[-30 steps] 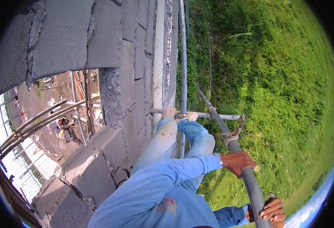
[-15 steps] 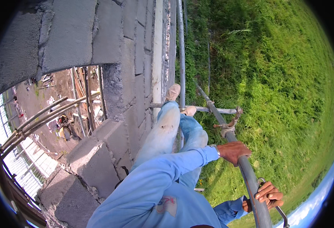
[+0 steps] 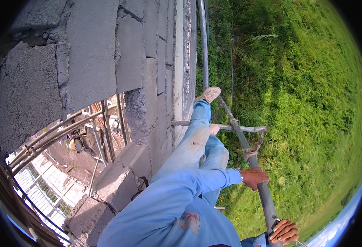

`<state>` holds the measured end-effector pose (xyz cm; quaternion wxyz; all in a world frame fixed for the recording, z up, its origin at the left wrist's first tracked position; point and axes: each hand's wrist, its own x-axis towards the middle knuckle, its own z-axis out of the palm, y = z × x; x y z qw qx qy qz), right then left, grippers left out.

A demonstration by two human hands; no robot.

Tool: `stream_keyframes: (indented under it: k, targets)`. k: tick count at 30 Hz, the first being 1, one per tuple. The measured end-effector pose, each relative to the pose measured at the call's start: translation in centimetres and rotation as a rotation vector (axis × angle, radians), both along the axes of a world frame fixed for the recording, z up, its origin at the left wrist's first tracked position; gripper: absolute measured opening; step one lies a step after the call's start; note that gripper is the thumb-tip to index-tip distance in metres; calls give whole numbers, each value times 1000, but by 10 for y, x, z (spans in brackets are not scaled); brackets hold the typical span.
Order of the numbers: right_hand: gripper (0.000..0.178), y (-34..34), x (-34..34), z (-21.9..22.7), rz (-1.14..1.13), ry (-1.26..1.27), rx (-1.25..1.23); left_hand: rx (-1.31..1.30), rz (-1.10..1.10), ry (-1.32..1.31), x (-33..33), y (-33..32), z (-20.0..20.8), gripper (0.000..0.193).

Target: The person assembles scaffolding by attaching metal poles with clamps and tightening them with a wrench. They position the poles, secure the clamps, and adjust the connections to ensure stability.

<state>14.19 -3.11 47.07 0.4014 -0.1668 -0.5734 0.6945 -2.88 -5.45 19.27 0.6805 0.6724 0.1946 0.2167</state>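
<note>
My left hand (image 3: 255, 178), with a metal-banded watch at the wrist, is closed around a sloping grey scaffold pole (image 3: 247, 144). Nearer to me, my right hand (image 3: 284, 232) is curled over the same pole. A thin metal hook (image 3: 301, 244) shows just past its fingers; most of it is hidden. Beyond the hands, a rusty clamp (image 3: 253, 150) sits on the pole near a crossing tube (image 3: 226, 126). My left shoe (image 3: 209, 94) is raised beside an upright tube (image 3: 204, 49), and the other shoe (image 3: 214, 129) is partly hidden behind my leg.
A grey block wall (image 3: 150, 94) rises along my left, with an opening and a broken block edge (image 3: 113, 185). Poles (image 3: 61, 136) and cluttered ground lie beyond the opening. Tall green grass (image 3: 296, 103) spreads below on the right.
My left foot has swung right, toward the upright tube. My right hand has settled more closely over the pole, and the hook is now mostly out of sight. My left hand keeps its hold.
</note>
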Motion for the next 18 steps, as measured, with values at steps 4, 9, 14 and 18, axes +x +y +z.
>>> stream_keyframes:
  k: [4, 9, 14, 18]
  targets:
    - [13, -16, -11, -15, -169, 176, -2, -320, -167, 15, -47, 27, -8, 69]
    - [26, -25, -14, -4, -346, -15, -108, -491, -132, 245, -164, 62, -54, 73]
    - [36, -16, -5, 0, -275, -43, -138, -595, 202, 372, -276, 60, -75, 66]
    - [32, -20, -3, -3, -318, 5, -98, -775, 382, 387, -334, 34, -58, 65]
